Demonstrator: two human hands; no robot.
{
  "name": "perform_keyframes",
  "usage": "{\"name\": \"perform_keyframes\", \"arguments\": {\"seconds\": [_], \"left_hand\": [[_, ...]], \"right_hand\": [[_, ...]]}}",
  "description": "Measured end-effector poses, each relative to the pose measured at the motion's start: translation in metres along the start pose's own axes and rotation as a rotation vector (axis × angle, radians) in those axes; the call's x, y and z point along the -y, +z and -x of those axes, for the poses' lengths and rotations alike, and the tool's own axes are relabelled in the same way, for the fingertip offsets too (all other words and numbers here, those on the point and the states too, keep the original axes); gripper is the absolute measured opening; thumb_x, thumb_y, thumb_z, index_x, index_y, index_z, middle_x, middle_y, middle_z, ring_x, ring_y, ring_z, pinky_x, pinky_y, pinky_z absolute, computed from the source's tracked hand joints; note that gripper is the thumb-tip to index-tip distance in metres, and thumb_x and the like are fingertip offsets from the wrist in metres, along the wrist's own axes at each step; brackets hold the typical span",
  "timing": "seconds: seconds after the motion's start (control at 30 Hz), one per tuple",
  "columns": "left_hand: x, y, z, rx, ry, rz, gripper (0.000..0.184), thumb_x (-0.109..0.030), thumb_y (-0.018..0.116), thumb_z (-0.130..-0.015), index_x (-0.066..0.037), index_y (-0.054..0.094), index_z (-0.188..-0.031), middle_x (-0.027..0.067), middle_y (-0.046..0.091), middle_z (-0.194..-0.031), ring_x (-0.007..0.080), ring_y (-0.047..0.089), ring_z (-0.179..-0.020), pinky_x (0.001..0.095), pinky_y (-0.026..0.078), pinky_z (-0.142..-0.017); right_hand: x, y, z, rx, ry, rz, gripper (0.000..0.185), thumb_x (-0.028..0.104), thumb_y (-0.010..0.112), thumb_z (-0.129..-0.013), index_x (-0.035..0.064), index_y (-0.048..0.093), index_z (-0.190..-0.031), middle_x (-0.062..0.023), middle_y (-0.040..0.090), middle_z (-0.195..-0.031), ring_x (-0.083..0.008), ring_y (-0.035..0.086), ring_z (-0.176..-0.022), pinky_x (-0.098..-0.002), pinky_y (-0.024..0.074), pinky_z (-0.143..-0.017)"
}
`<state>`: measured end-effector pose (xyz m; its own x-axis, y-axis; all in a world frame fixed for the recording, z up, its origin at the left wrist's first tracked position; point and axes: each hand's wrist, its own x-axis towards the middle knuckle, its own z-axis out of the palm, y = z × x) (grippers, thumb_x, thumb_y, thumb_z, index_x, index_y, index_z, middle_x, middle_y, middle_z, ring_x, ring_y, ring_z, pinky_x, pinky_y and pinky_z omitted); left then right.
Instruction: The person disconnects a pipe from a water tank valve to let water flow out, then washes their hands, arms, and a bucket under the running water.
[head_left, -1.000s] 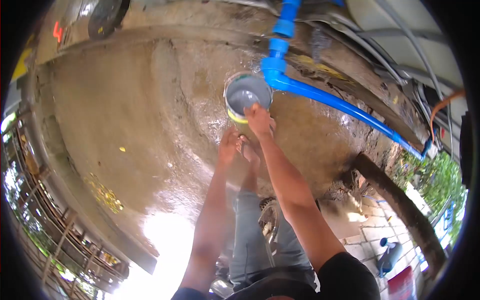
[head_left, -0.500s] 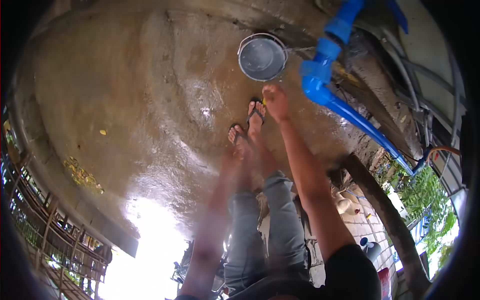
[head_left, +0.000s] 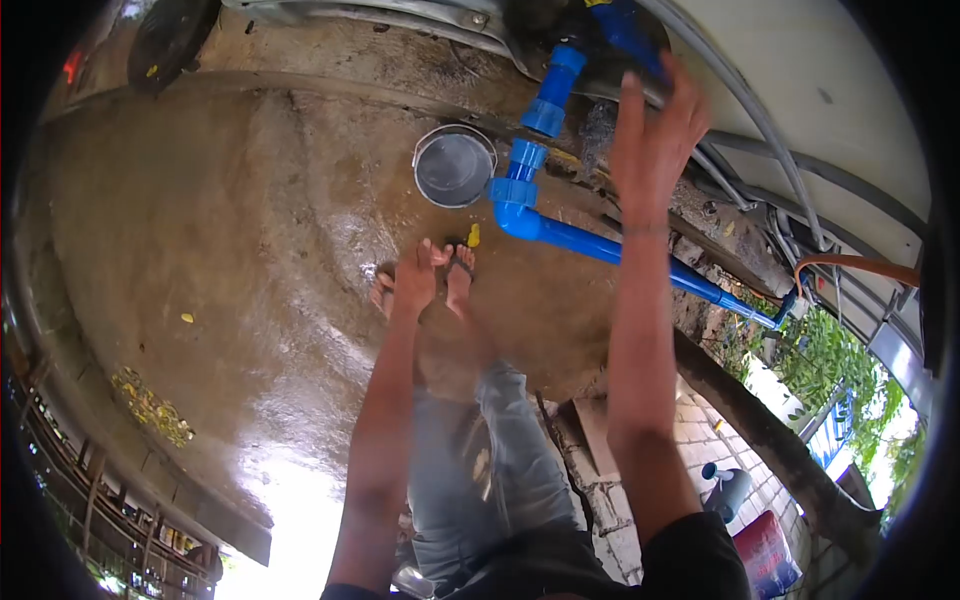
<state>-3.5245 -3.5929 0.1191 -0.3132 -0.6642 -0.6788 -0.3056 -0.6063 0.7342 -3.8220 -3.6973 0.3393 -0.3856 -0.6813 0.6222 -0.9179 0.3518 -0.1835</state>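
Note:
My right hand (head_left: 655, 145) is raised at the upper right with its fingers apart, nothing seen in it. Its fingertips are close to a dark blue pipe part (head_left: 630, 40); whether they touch cannot be made out. Left of this hand stands a blue pipe (head_left: 590, 243) with an elbow and ringed fittings (head_left: 545, 118). My left hand (head_left: 413, 283) hangs above my feet, slightly blurred, its fingers loosely extended and seemingly holding nothing. A grey bucket (head_left: 455, 170) with a raised wire handle stands on the wet floor beyond it, left of the pipe elbow.
Wet concrete floor (head_left: 200, 220) spreads to the left. A yellow leaf-like thing (head_left: 473, 236) lies by my foot. A dark tyre (head_left: 170, 45) is at the top left. A wooden log (head_left: 760, 420), a grey watering can (head_left: 728, 492) and a red bag (head_left: 768, 553) are at the lower right.
My right hand has moved up from near the bucket toward the upper pipe part, and its fingers have spread. My left hand has come forward over my feet. The view has shifted.

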Motion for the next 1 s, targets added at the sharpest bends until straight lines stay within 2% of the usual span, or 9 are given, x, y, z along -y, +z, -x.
{"name": "perform_keyframes", "arguments": {"seconds": [0.1,0.2,0.3,0.4,0.5,0.6,0.8,0.9,1.0], "left_hand": [[0.001,-0.006,-0.011,0.040,-0.046,-0.073,0.041,-0.036,0.038,-0.101,-0.001,0.057,-0.089,0.0120,0.067,-0.090,0.0206,0.066,-0.085,0.0330,0.051,-0.076],[0.016,-0.008,-0.007,0.103,-0.133,0.059,0.042,-0.038,0.039,-0.100,-0.002,0.059,-0.092,0.0100,0.067,-0.089,0.0192,0.066,-0.085,0.0315,0.050,-0.075],[0.039,-0.016,0.003,0.121,-0.272,0.056,0.043,-0.040,0.040,-0.099,-0.002,0.061,-0.097,0.0091,0.067,-0.092,0.0178,0.066,-0.083,0.0301,0.050,-0.073],[0.055,-0.027,0.013,0.123,-0.308,0.079,0.043,-0.039,0.039,-0.099,-0.002,0.061,-0.103,0.0087,0.067,-0.095,0.0170,0.065,-0.082,0.0298,0.049,-0.072],[0.063,-0.032,0.025,0.096,-0.333,0.115,0.044,-0.040,0.039,-0.100,-0.003,0.062,-0.107,0.0089,0.068,-0.096,0.0168,0.065,-0.080,0.0292,0.050,-0.072],[0.060,-0.023,0.027,0.176,-0.304,0.340,0.045,-0.041,0.039,-0.100,-0.004,0.061,-0.112,0.0086,0.067,-0.097,0.0175,0.065,-0.080,0.0300,0.050,-0.073],[-0.028,0.033,0.007,0.113,-0.247,0.340,0.049,-0.043,0.040,-0.099,-0.001,0.060,-0.111,0.0094,0.066,-0.091,0.0150,0.062,-0.075,0.0262,0.048,-0.066],[-0.046,0.050,-0.010,0.147,-0.189,0.306,0.053,-0.047,0.038,-0.099,-0.001,0.056,-0.119,0.0116,0.066,-0.099,0.0171,0.063,-0.081,0.0276,0.049,-0.071],[-0.084,0.058,-0.009,0.161,-0.079,0.343,0.059,-0.050,0.038,-0.098,-0.001,0.049,-0.128,0.0150,0.063,-0.111,0.0212,0.064,-0.090,0.0306,0.049,-0.078]], "right_hand": [[-0.020,0.033,-0.037,0.017,-0.255,0.137,0.044,0.040,0.053,-0.094,0.0025,0.056,-0.116,-0.0218,0.061,-0.107,-0.0389,0.056,-0.103,-0.0450,0.0450,-0.086],[-0.054,0.056,-0.036,0.203,-0.296,0.004,0.040,0.030,0.058,-0.088,-0.0022,0.056,-0.111,-0.0248,0.063,-0.098,-0.0418,0.061,-0.091,-0.0480,0.0478,-0.082],[-0.032,0.036,-0.043,0.450,-0.033,-0.077,0.048,0.037,0.058,-0.088,-0.0048,0.055,-0.111,-0.0292,0.062,-0.099,-0.0467,0.058,-0.094,-0.0508,0.0464,-0.085],[-0.011,0.034,-0.039,0.567,0.118,0.034,0.049,0.050,0.048,-0.094,0.0029,0.057,-0.104,-0.0224,0.063,-0.097,-0.0434,0.058,-0.094,-0.0480,0.0475,-0.079],[-0.008,0.042,-0.033,0.479,0.088,0.114,0.051,0.053,0.046,-0.093,0.0027,0.055,-0.095,-0.0227,0.063,-0.091,-0.0463,0.058,-0.087,-0.0513,0.0478,-0.072],[0.000,0.041,-0.037,0.537,0.156,0.150,0.053,0.054,0.045,-0.093,0.0019,0.054,-0.094,-0.0242,0.063,-0.093,-0.0469,0.057,-0.088,-0.0523,0.0472,-0.073],[0.002,0.046,-0.035,0.513,0.190,0.202,0.058,0.058,0.044,-0.092,0.0010,0.055,-0.094,-0.0269,0.062,-0.093,-0.0485,0.057,-0.090,-0.0535,0.0464,-0.075],[-0.015,0.044,-0.042,0.582,0.136,0.098,0.057,0.058,0.050,-0.089,0.0015,0.055,-0.094,-0.0247,0.064,-0.089,-0.0471,0.059,-0.089,-0.0530,0.0467,-0.074],[-0.001,0.037,-0.060,0.625,0.251,0.127,0.053,0.039,0.061,-0.084,-0.0064,0.056,-0.110,-0.0323,0.062,-0.096,-0.0478,0.058,-0.093,-0.0502,0.0473,-0.084]]}}
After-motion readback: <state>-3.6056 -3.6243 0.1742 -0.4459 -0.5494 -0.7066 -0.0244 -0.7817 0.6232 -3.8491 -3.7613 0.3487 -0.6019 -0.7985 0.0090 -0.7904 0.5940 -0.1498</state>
